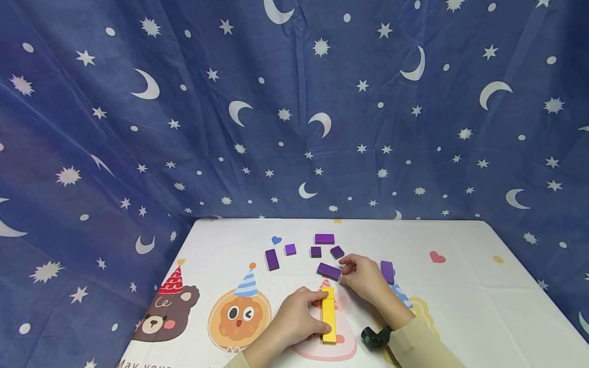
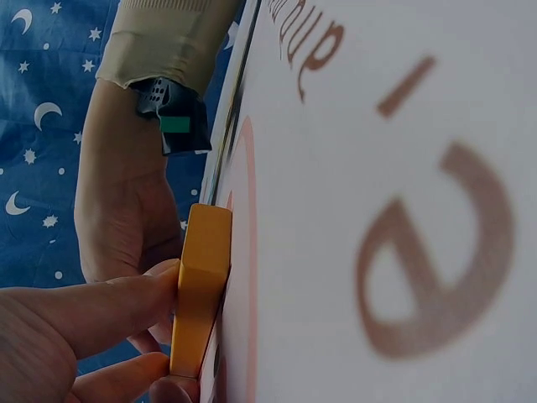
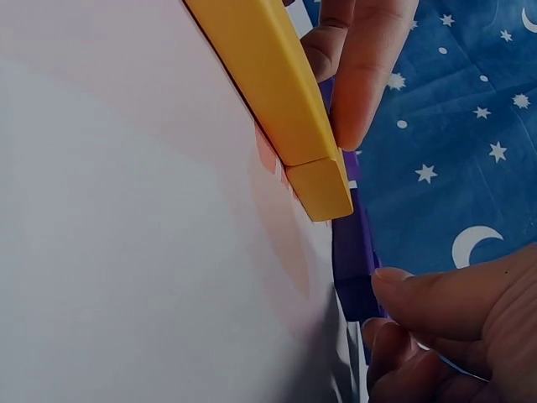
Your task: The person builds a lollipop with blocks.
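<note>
1. A blue curtain [image 1: 349, 117] patterned with moons and stars hangs well beyond the yellow row [image 1: 329, 313].
2. The table [image 1: 474, 286], in its white cartoon-print cloth, runs out all round that row.
3. I see the left hand [image 1: 294, 318] at the row's left, thumb and forefinger stretched out and pressing on it.
4. The right hand [image 1: 362, 278], beyond the row and to its right, pinches the near right end of a purple block [image 1: 329, 271].
5. The row itself is a long yellow piece with a small yellow block [image 1: 330, 291] at its far end, touching end to end.
6. That pinched block lies just past the row's far end. Three other long purple blocks lie farther off: one straight beyond [image 1: 324, 238], one left [image 1: 272, 259], one right [image 1: 387, 272].
7. Three small purple blocks [image 1: 315, 252] sit beyond the row too, one of them off to its left.
</note>
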A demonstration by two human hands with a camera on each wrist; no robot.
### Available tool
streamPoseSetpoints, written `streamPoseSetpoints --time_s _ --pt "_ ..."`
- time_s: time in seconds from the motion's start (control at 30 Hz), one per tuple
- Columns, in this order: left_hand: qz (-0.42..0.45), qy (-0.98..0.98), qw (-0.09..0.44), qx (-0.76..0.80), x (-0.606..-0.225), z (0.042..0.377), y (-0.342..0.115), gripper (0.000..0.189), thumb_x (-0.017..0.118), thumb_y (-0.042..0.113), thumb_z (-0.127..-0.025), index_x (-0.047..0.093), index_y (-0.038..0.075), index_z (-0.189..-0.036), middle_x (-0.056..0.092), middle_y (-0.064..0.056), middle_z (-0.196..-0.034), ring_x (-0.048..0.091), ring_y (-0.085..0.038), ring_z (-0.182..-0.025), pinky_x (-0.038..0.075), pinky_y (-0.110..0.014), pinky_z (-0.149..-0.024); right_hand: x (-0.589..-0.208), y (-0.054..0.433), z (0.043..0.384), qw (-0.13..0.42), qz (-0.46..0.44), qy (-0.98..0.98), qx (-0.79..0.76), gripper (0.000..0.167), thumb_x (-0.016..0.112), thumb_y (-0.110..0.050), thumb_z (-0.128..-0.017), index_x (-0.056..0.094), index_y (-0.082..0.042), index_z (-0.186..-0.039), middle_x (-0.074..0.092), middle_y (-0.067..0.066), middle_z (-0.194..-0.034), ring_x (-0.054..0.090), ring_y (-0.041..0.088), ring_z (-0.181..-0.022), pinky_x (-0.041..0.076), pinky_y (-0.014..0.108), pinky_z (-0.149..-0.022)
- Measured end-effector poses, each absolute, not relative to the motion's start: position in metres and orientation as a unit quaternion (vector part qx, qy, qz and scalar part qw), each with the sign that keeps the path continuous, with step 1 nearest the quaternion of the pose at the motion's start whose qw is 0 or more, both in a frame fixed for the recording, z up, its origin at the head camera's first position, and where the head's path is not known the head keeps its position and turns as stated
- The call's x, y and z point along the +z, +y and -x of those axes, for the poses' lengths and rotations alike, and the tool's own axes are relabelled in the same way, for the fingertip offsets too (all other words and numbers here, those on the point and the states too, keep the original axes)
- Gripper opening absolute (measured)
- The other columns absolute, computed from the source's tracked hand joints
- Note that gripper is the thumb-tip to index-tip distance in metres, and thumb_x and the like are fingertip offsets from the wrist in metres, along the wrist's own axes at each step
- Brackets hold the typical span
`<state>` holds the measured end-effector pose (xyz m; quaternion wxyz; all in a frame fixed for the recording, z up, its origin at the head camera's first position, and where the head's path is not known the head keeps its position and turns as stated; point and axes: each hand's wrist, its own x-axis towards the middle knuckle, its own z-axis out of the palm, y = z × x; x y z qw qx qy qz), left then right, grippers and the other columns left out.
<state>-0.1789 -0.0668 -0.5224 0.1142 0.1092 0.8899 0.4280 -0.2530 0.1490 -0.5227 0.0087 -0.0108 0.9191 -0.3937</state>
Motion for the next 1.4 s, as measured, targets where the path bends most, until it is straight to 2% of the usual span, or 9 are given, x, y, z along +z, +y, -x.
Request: streamPoseSetpoints --time_s 0.2,0.5,0.83,1.13,1.4 --pt "-0.105 0.891 0.118 0.426 -0.5214 0.1793 -0.0666 0.074 0.104 0.026 -0.064 0.078 0.02 -0.133 0.065 0.009 -0.104 0.057 -0.011 -0.089 0.047 -0.023 -0.074 -0.5242 0.1467 0.2579 0.015 0.021 0.926 -0.376 0.034 0.088 -0.007 -0.082 0.078 -0.011 -0.115 0.068 -0.002 -0.087 0.059 0.016 -0.082 0.052 0.035 -0.083" --pt "-0.104 0.894 0.118 0.42 -0.5207 0.1786 -0.0664 0.073 0.104 0.027 -0.065 0.078 0.021 -0.133 0.065 0.011 -0.104 0.057 -0.01 -0.091 0.047 -0.024 -0.078 -0.5249 0.1453 0.2599 0.015 0.027 0.929 -0.37 0.035 0.094 -0.01 -0.078 0.078 -0.01 -0.109 0.063 -0.001 -0.08 0.056 0.016 -0.076 0.048 0.031 -0.075" --pt "-0.112 0.893 0.112 0.422 -0.5214 0.1784 -0.0668 0.073 0.103 0.027 -0.065 0.078 0.021 -0.133 0.066 0.011 -0.105 0.057 -0.01 -0.091 0.047 -0.023 -0.079 -0.5226 0.1416 0.2589 0.03 0.019 0.937 -0.348 0.024 0.093 -0.012 -0.081 0.079 -0.013 -0.099 0.063 -0.001 -0.081 0.056 0.017 -0.079 0.047 0.032 -0.076" --pt "-0.108 0.896 0.113 0.416 -0.5218 0.1788 -0.0674 0.073 0.104 0.029 -0.065 0.078 0.022 -0.133 0.066 0.01 -0.106 0.057 -0.011 -0.092 0.047 -0.025 -0.081 -0.5224 0.1419 0.2591 0.024 0.026 0.934 -0.354 0.038 0.094 -0.012 -0.079 0.077 -0.011 -0.113 0.062 -0.001 -0.079 0.054 0.016 -0.073 0.045 0.032 -0.072" --pt "-0.109 0.897 0.113 0.414 -0.5227 0.1787 -0.0674 0.073 0.104 0.029 -0.065 0.078 0.022 -0.133 0.066 0.011 -0.106 0.058 -0.01 -0.092 0.047 -0.025 -0.082 -0.5251 0.1402 0.2586 0.031 0.017 0.93 -0.366 0.032 0.095 -0.015 -0.078 0.078 -0.012 -0.106 0.061 -0.001 -0.074 0.053 0.016 -0.069 0.043 0.032 -0.069"
